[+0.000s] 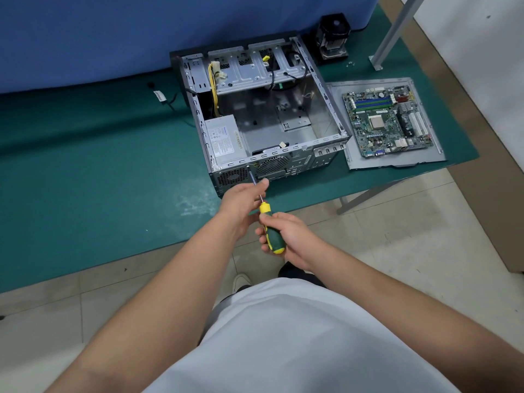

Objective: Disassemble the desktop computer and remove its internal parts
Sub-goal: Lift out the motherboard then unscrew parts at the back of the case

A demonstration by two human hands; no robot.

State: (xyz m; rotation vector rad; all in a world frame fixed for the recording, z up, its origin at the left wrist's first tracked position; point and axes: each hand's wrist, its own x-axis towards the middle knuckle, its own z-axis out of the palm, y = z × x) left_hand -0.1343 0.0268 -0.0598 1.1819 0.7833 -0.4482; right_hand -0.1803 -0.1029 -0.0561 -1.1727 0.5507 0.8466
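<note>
An open grey computer case (320, 80) lies on its side on the green mat. A power supply (224, 137) with a white label sits in its near left corner, yellow cables (213, 83) rising behind it. My right hand (286, 236) grips the green and yellow handle of a screwdriver (270, 228). The tip meets the case's rear panel near the power supply vent (231, 177). My left hand (245, 201) holds the metal shaft between its fingers close to the panel.
The removed motherboard (387, 123) lies on the case's side panel (425, 158) to the right. A black cooler (333, 35) stands behind the case, a few loose screws (351, 63) beside it. A loose cable (164, 97) lies left. A metal post (392, 32) rises at the right.
</note>
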